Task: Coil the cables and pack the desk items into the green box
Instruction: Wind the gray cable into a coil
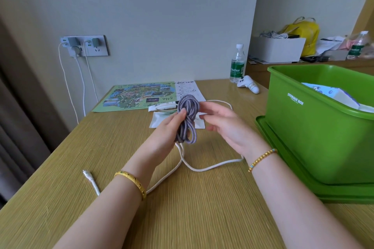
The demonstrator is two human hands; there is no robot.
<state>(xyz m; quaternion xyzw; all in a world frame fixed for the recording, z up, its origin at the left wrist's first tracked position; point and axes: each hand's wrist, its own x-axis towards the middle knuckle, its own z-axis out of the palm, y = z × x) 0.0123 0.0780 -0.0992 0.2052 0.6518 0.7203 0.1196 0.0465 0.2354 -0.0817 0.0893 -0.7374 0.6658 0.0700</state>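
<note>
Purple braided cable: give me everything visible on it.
The purple braided cable looks woven, lilac flecked with white, and is wound into a bundle of several long loops. It is held upright above the wooden desk. The left hand grips its middle; the right hand is open beside it, fingertips at its upper loops. Its plugs cannot be made out.

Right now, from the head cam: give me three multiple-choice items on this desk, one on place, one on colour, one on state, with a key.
1. Where is the white cable?
A. in the box
B. loose on the desk
C. in the right hand

2. What colour is the coiled cable?
A. purple-grey
B. black
C. red

3. What is the left hand doing?
A. resting flat
B. gripping the coil
C. holding a bottle

Key: B, it trails across the wood desk; A, the braid is purple-grey; B, fingers wrap the bundle while the right hand hovers open beside it.
</note>
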